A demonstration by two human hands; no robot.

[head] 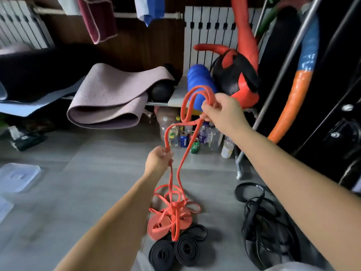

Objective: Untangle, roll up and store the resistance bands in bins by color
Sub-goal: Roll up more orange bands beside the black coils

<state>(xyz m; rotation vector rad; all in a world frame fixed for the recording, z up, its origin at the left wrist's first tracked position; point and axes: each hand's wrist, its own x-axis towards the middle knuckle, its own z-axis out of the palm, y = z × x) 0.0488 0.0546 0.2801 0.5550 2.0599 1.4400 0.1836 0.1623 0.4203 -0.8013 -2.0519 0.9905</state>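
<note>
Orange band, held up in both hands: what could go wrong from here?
1. The orange band runs from the right hand and left hand down into a knot on the floor; pulling upward may tighten it.
2. Its strands cross the rolled orange coil and reach the rolled black bands, so lifting could drag them undone.

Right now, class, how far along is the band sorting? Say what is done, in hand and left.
Done: two black rolls lie coiled on the floor. In hand: the right hand holds up loops of an orange band while the left hand pinches a strand; its lower end is still knotted in the orange tangle. Left: the loose black tangle at right, and no roll is seen in a bin.
</note>
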